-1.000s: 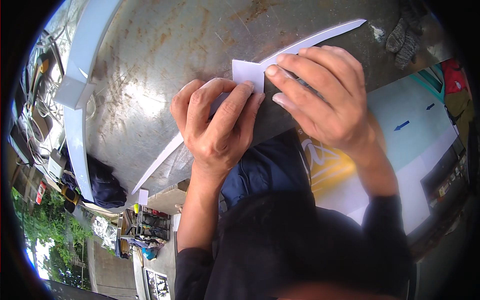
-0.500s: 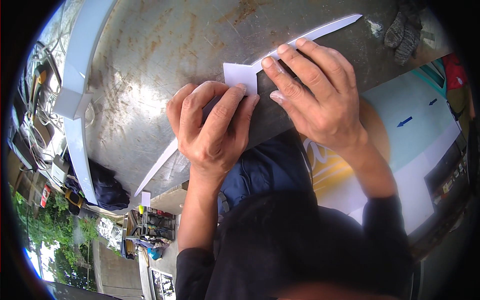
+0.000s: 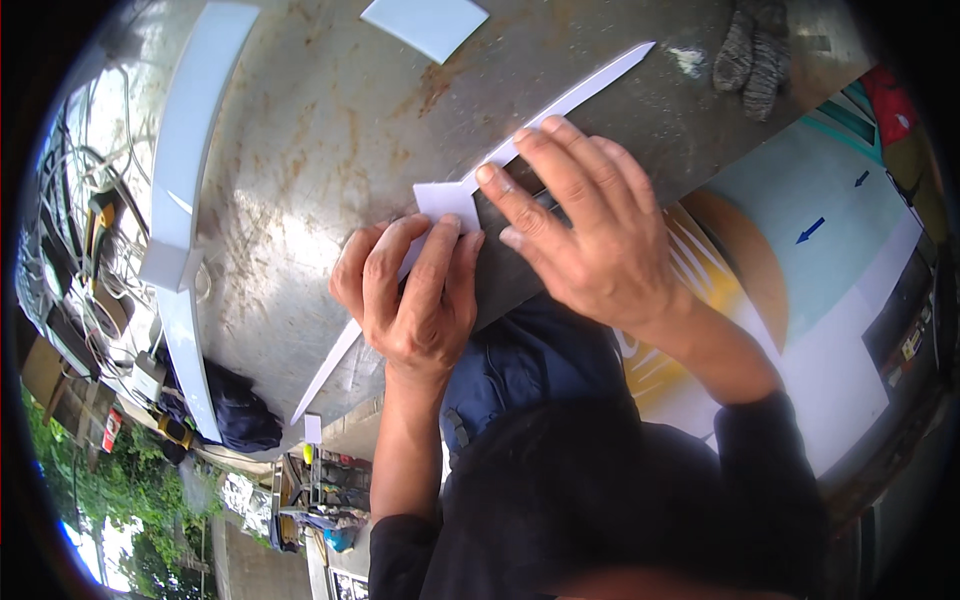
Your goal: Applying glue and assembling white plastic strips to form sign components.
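A long, narrow white strip [image 3: 598,84] with a squarish white tab [image 3: 447,204] lies across the metal table, its tapered ends reaching far right and near left. My left hand [image 3: 410,300] is closed over the strip at the tab, with fingertips and thumb pressed on it. Part of the strip is hidden under those fingers. Just right of the tab, my right hand [image 3: 590,230] rests its outstretched fingertips along the strip's edge. Its thumb hangs apart from the strip, below the index finger.
A larger curved white strip [image 3: 190,150] stands at the left, beside tangled cables and tools [image 3: 105,225]. A white sheet piece [image 3: 428,22] lies at the far edge. Grey knitted gloves [image 3: 752,60] sit far right, above a printed panel [image 3: 810,290]. Dark cloth [image 3: 240,408] bunches at left.
The whole view has shifted, bringing the white sheet piece at the far edge into sight. Both hands keep nearly the same places on the strip; the right fingertips sit slightly nearer the tab.
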### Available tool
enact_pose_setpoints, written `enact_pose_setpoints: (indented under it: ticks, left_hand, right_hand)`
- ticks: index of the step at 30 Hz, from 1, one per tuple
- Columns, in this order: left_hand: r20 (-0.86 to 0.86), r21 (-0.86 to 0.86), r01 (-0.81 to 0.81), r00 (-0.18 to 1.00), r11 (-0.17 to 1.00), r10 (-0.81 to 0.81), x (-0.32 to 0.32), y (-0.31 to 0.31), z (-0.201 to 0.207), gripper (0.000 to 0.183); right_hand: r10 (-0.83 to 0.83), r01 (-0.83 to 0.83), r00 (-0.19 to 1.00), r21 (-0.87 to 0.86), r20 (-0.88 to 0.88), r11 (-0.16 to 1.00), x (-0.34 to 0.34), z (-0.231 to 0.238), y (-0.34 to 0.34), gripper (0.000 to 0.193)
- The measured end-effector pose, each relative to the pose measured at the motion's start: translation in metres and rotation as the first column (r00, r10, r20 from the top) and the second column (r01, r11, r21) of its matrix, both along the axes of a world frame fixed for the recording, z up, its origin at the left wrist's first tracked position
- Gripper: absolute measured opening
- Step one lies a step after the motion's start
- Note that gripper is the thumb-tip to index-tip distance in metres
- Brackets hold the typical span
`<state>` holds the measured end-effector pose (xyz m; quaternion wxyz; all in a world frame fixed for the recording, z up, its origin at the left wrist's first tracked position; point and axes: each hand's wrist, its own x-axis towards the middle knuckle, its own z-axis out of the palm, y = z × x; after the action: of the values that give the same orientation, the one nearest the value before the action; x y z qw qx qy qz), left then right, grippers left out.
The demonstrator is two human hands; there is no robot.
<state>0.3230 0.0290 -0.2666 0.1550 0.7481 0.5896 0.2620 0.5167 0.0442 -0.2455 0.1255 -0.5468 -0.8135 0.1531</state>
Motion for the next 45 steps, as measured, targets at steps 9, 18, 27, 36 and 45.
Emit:
enact_pose_setpoints:
  ticks: [9,18,27,36,45]
  left_hand:
    - [-0.065,0.004,-0.026,0.998,1.0,0.026,0.003,-0.001,0.004,0.028]
    - [-0.077,0.046,-0.034,0.996,0.998,0.038,0.002,-0.001,0.002,0.026]
    - [-0.047,0.063,-0.06,0.997,0.996,0.063,0.005,-0.001,0.002,0.024]
    - [-0.134,0.046,-0.046,0.99,0.998,0.052,0.005,-0.007,0.006,0.022]
    - [-0.228,-0.124,0.073,0.969,0.99,-0.1,0.001,-0.01,0.04,0.044]
  right_hand:
    - [0.083,-0.078,0.996,-0.144,0.029,0.987,0.01,0.006,-0.006,0.063]
    - [0.093,-0.088,0.995,-0.123,0.036,0.988,0.008,0.009,-0.001,0.064]
    - [0.049,-0.052,0.999,-0.166,-0.019,0.985,0.002,0.016,0.0,0.071]
    - [0.065,-0.056,0.996,-0.149,0.058,0.987,-0.007,0.022,-0.002,0.067]
    - [0.089,-0.086,0.995,-0.064,0.052,0.994,-0.008,0.034,0.005,0.058]
